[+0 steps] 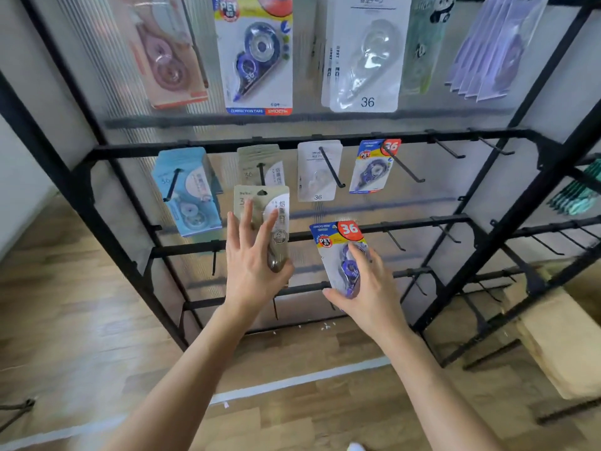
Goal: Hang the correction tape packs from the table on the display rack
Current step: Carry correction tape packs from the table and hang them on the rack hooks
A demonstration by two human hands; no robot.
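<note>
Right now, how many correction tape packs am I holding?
2: a grey pack in the left hand, and a blue and yellow pack in the right hand. Any stacked behind them would be hidden.

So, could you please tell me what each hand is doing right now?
The left hand grips the grey correction tape pack.
The right hand grips the blue correction tape pack.

Top row: pink pack (166, 56), blue pack (257, 53) and white pack (364, 56) cut by the top edge. Far right, purple packs (494, 50) blurred; green packs (579, 193) clipped by the right edge. Holding left hand (250, 265) covers the lower grey pack (260, 203); gripping right hand (367, 288) hides the bottom of the yellow-blue pack (338, 242).
</note>
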